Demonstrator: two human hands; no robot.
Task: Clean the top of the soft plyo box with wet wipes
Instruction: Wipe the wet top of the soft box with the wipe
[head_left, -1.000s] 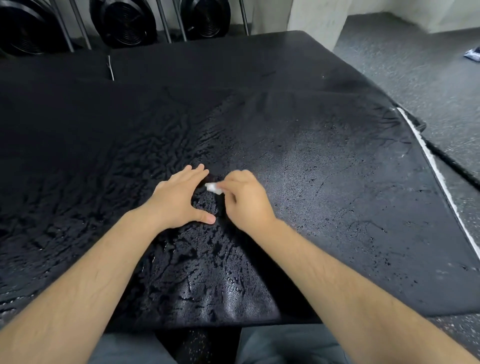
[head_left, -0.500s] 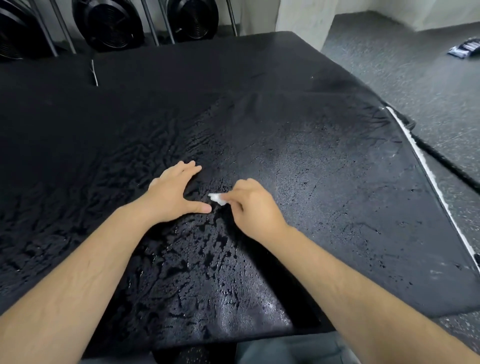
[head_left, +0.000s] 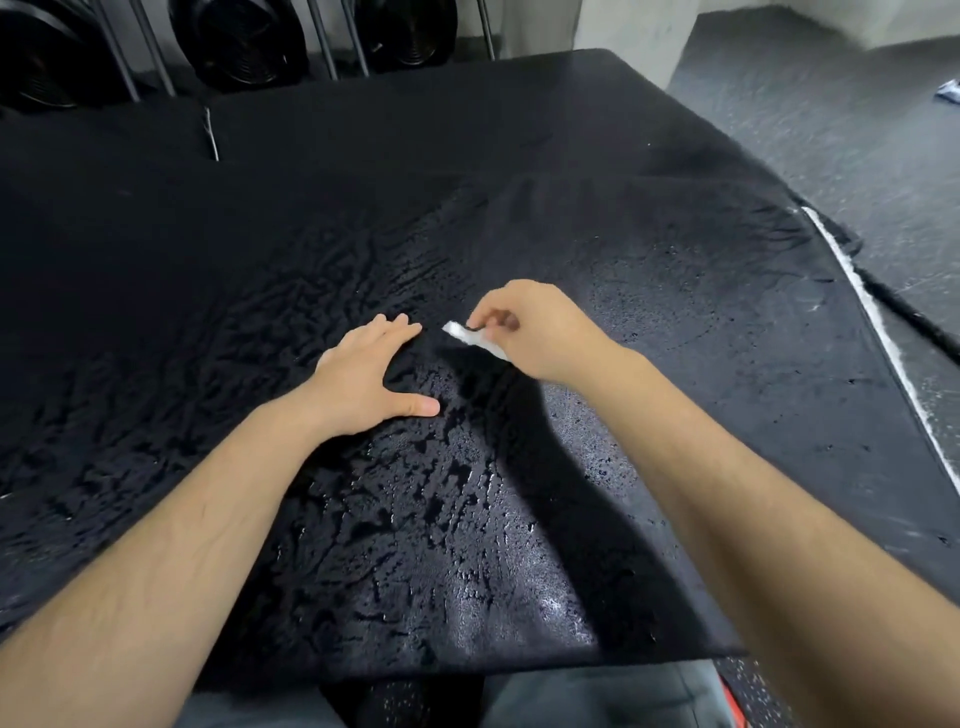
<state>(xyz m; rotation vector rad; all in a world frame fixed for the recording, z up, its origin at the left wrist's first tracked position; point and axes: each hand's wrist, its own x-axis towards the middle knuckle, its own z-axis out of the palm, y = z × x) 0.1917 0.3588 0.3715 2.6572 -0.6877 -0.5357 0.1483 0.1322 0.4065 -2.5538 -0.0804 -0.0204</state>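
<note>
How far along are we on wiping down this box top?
Roughly midway, I'd judge. Done: the middle and near part of the black soft plyo box top glisten with wet streaks. In hand: the right hand pinches a small crumpled white wet wipe while the left hand rests flat on the surface. Left: the far strip looks matte and dry.

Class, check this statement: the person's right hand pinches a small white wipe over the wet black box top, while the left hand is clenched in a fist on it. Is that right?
Not quite. The head view shows the left hand lying flat on the box top, fingers straight, not clenched. The right hand does pinch the white wipe.
</note>
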